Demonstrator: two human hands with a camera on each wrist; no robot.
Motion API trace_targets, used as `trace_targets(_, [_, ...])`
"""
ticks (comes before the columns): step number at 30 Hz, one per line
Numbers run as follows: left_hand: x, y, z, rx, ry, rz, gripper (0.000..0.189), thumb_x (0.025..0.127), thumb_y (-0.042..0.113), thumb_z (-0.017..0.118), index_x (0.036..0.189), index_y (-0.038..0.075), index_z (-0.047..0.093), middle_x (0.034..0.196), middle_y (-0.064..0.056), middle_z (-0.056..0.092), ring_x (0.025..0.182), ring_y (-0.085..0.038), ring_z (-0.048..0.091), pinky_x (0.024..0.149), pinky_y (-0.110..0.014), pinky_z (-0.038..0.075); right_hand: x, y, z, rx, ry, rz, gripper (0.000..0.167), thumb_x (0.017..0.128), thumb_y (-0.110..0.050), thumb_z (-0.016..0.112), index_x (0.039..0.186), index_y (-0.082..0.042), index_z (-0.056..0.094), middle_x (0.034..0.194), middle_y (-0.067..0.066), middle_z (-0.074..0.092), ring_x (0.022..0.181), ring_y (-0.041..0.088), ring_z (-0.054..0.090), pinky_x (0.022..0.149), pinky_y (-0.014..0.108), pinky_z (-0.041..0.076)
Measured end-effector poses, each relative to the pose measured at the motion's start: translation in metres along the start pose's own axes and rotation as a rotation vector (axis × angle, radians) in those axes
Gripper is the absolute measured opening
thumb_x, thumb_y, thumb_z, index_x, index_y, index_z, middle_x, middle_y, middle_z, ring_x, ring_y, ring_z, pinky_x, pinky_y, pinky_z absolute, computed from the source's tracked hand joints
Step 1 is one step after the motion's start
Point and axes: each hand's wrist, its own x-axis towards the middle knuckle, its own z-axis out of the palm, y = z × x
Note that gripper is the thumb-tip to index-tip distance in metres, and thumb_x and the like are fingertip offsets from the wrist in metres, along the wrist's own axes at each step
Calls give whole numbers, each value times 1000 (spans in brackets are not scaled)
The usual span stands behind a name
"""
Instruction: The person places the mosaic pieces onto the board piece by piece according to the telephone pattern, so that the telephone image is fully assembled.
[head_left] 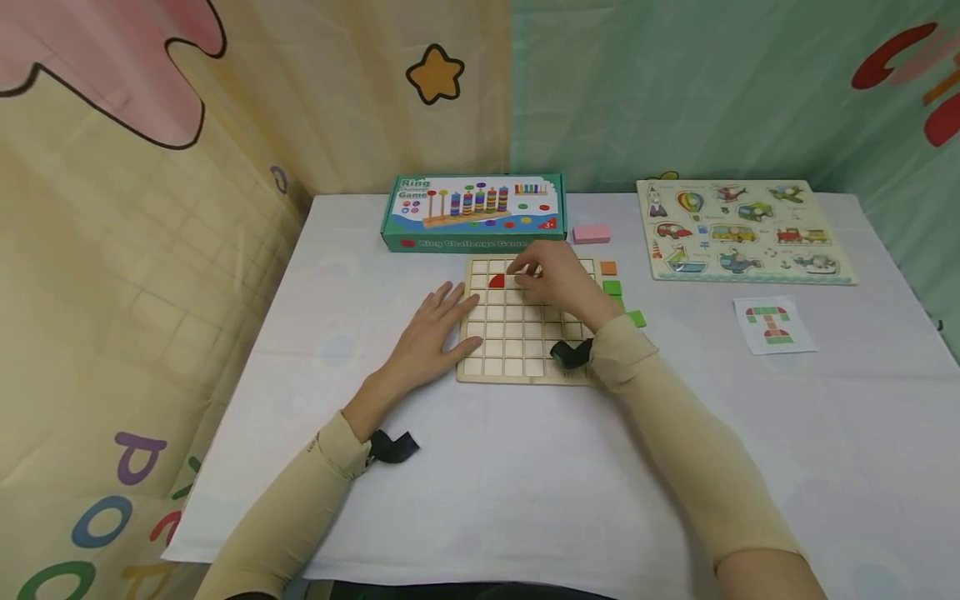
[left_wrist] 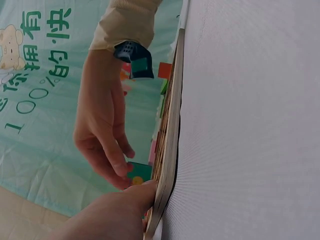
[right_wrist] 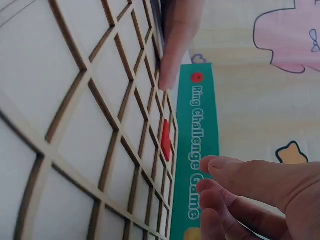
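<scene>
A wooden grid board (head_left: 513, 367) lies on the white table. One red piece with a curved edge (head_left: 497, 282) sits in a cell near its far left corner, also visible as a red piece (right_wrist: 165, 140) in the right wrist view. My left hand (head_left: 429, 333) rests at the board's left side, fingers spread, with the thumb on its edge. Over the far part of the board hovers my right hand (head_left: 557, 275), its fingers bent loosely. In the right wrist view, no piece shows between that hand's thumb and fingers (right_wrist: 240, 175).
Beside the board's right edge lie an orange tile (head_left: 608, 268) and several green tiles (head_left: 612, 287). Behind stand a Ring Challenge Game box (head_left: 474, 212) and a pink block (head_left: 592, 234). A vehicle picture puzzle (head_left: 750, 233) and a pattern card (head_left: 772, 325) lie to the right.
</scene>
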Motion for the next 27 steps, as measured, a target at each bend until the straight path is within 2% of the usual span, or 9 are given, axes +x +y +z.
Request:
trace_targets(5, [1,1,1,-9,6,15,71,104,48,60,164,16,40,175,-11,25,165,-32,13,135,-50,8,-19,15,-22,50,49,47,19,100,-11,73,116,-3,80,111,14,77,97,30,70,79,44,57])
trace_targets(12, [1,-1,1,-4,7,21,72,104,48,61,164,15,39,175,-11,25,165,-31,13,135,-48,8,-32,41,-44,89,131,155,20,99,-11,73,116,-2,79,115,17,75,101,33,70,89,50,58])
trace_targets(17, [1,-2,1,-3,12,23,72,104,48,61,164,15,40,174,-12,26,165,-32,13,135,-50,9,-39,62,-55,90,171,232,22,100,-10,71,119,-1,77,118,20,75,102,36,69,85,44,57])
trace_targets(22, [1,0,-1,1,15,24,72,104,47,61,164,15,40,174,-12,27,164,-33,14,135,-50,9,-44,78,-56,97,234,328,21,97,-9,73,116,1,77,111,23,73,100,36,67,80,41,50])
trace_targets(27, [1,0,-1,2,3,11,72,104,48,61,164,15,39,175,-10,25,165,-31,13,135,-48,8,-46,86,-51,61,225,361,23,97,-12,76,112,5,77,105,27,73,95,38,65,81,42,49])
